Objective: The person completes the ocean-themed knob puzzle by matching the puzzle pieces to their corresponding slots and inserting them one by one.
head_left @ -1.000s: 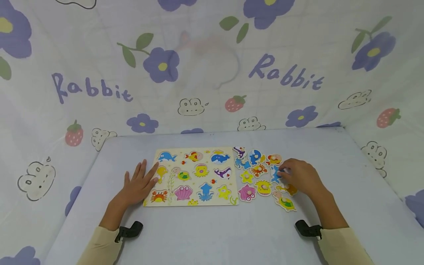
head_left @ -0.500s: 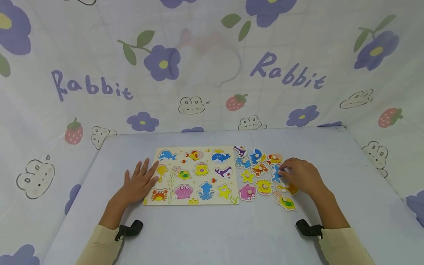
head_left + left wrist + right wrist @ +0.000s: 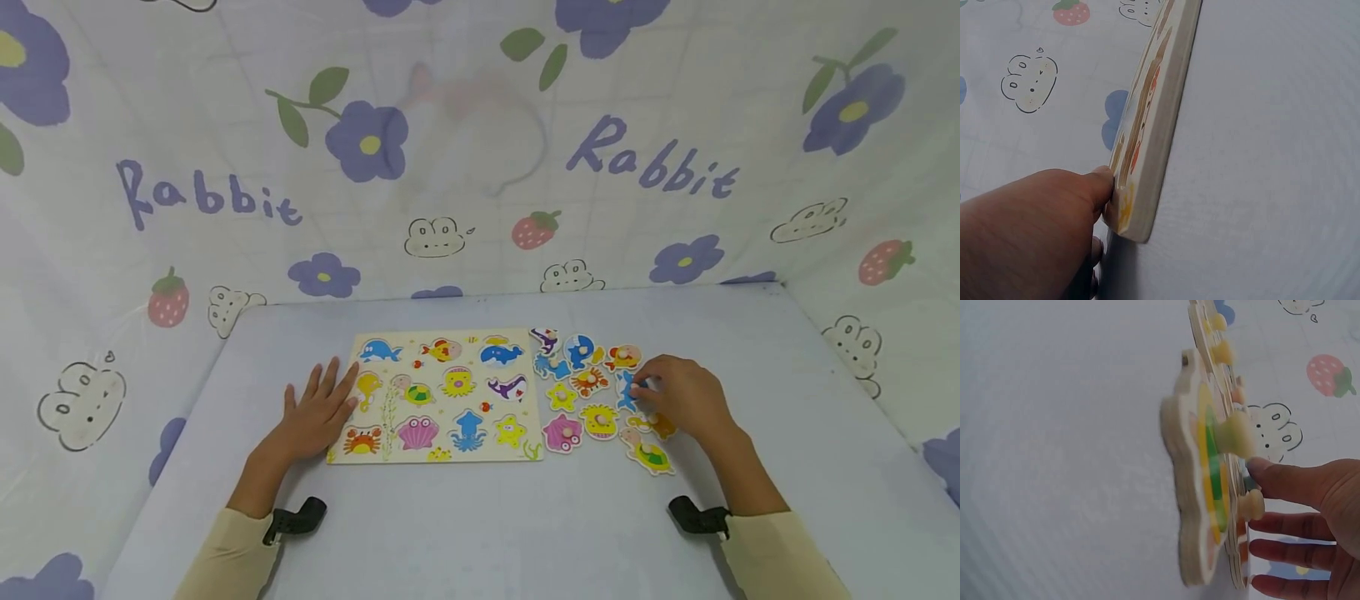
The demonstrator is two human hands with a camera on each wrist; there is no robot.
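Note:
My left hand [image 3: 318,417] lies with spread fingers on the left edge of a wooden puzzle board [image 3: 420,417] printed with sea animals; in the left wrist view the thumb [image 3: 1100,184] touches the board's edge. To the board's right, my right hand [image 3: 686,396] pinches a blue puzzle piece [image 3: 624,390] between thumb and index finger, its knob hidden by the fingertips. The right wrist view shows the other fingers [image 3: 1291,550] stretched out beside it. Just below that hand lie a turtle piece [image 3: 652,457] and an orange piece [image 3: 663,426].
Several knobbed pieces cluster right of the board, among them a crab [image 3: 588,382], a starfish [image 3: 561,397], a pink shell [image 3: 562,433], a yellow octopus [image 3: 600,422] and a red fish [image 3: 622,357]. A pale table [image 3: 480,533] carries everything, with a patterned curtain [image 3: 480,192] behind.
Both hands keep their places, the left on the board and the right at the blue puzzle piece. Only the head view has shifted very slightly.

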